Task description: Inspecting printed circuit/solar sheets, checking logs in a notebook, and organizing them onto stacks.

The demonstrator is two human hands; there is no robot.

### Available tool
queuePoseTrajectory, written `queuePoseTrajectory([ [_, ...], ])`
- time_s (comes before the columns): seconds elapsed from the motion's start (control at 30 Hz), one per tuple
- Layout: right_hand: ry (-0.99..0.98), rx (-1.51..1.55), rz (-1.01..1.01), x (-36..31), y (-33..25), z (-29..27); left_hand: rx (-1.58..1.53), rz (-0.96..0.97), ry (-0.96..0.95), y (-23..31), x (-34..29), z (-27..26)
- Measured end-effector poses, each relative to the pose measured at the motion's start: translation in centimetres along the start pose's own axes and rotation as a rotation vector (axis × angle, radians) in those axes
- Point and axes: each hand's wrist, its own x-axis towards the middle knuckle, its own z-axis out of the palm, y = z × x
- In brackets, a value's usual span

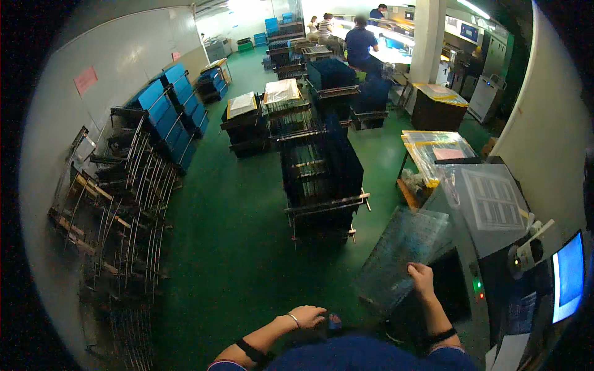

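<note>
My right hand point(422, 278) is closed on the edge of a thin, see-through rectangular panel point(402, 244), which hangs tilted over the floor at the right. The panel looks slightly smeared and bluish grey. In front of my body, my left hand point(307, 316) is held low with its fingers loosely stretched and nothing in them. A grey machine cabinet point(461, 213) with small lit indicators stands just right of the panel. On its top lies a pale framed sheet point(493, 199).
A black rack of upright panels point(322, 179) stands ahead on the green floor. Metal rack frames point(124, 216) and blue bins point(164, 111) line the left wall. A monitor point(568, 278) is at the right edge. Several people work at a lit bench point(393, 52) farther back.
</note>
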Motion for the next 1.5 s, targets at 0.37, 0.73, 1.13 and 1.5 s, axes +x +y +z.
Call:
queuePoseTrajectory([
  [0.37,0.306,-0.199,-0.05,3.0,-6.6,-7.1,-0.016,0.471,-0.299,2.5,16.0,-7.3],
  [0.73,0.819,-0.227,0.012,4.6,-10.6,-14.5,0.017,0.745,-0.345,8.6,28.5,-14.8],
  [1.13,1.006,-0.196,0.136,9.8,-7.6,-26.4,-0.152,0.895,-0.471,19.4,45.5,-15.9],
  [1.5,0.993,-0.146,0.222,20.1,-3.7,-41.0,-0.346,0.887,-0.368,35.7,61.2,-21.6],
])
